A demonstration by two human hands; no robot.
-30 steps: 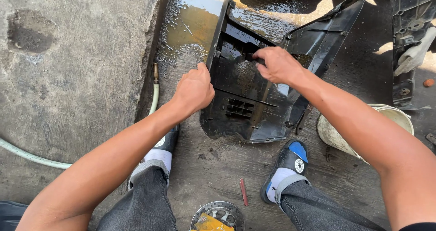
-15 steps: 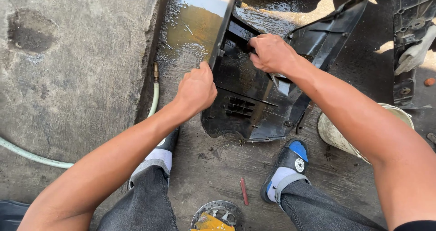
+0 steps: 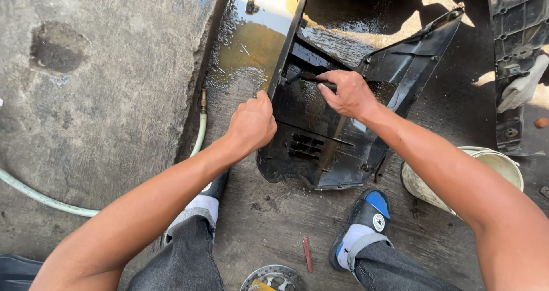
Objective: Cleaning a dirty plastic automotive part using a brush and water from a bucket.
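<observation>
Black plastic panel [image 3: 320, 136]: left hand [image 3: 251, 122] fingers grip its edge; right hand [image 3: 349, 94] fingers clasp brush [image 3: 311, 78].

Concrete floor [image 3: 103, 114], rough and grey, wet with a yellowish puddle [image 3: 249, 51] beyond the left-hand fingers [image 3: 260, 105]. Black plastic panel [image 3: 320, 148] lies on the floor under both hands, its near end below the right-hand fingers [image 3: 331, 88]. Pale green hose [image 3: 197, 134] with brass nozzle runs left of the left fingers, just beside the raised slab edge. White bucket [image 3: 492, 165] stands right of the right fingers, well apart. Small red stick [image 3: 307, 254] and a metal disc [image 3: 274, 279] lie nearer the person. Second dark panel [image 3: 514, 39] far right.
</observation>
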